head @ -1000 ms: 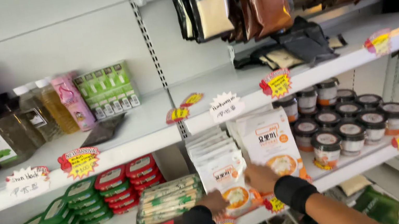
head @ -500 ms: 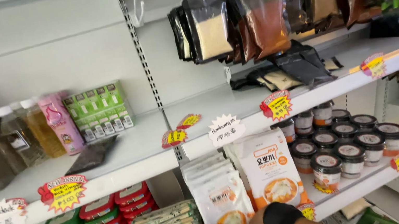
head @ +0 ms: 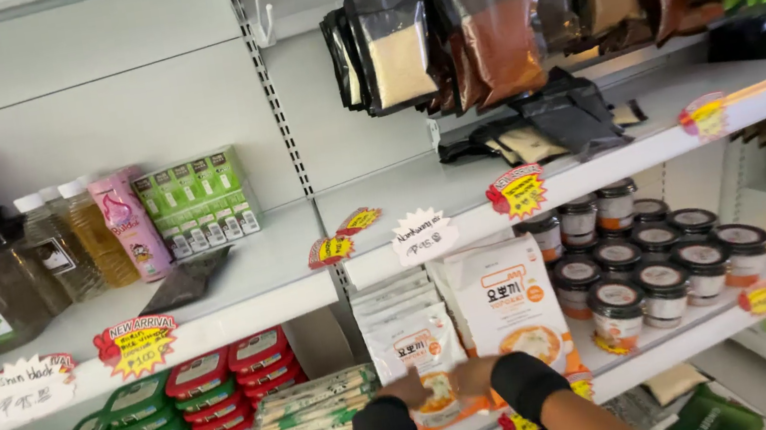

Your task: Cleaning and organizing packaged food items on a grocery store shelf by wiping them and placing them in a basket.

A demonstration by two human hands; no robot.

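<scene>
**Hands on the pouches, low shelf**

Straightening stock, by the look of it: both hands up against the standing packs on the lower shelf (head: pixel 693 325). Left hand (head: pixel 407 388) laid on the bottom edge of the front small pouch (head: pixel 419 339), just left of the tall white pouch (head: pixel 507 300). Right hand (head: pixel 473 373) at the foot of that tall white pouch, touching it. Black wristbands (head: pixel 526 381) on both forearms.

Grip of either hand: too blurred and too far down the view to tell whether clamped on a pack or merely pressed flat against it.

Around the tall white pouch:
- right of it, dark-lidded tubs (head: pixel 659 270) stacked in rows
- left of it, beyond the small pouches, a wrapped bundle of pale sticks (head: pixel 310 418), then red and green flat tins (head: pixel 217 391)
- above it, on the next shelf, loose black packets (head: pixel 557 123), with hanging spice bags (head: pixel 496 26) higher up

Judging what further handling calls for: a firm pinch on the pouch's lower corners, upright lift, no shove sideways into the tubs close at the right; soft packs likely to slump if pushed from the base only.
</scene>
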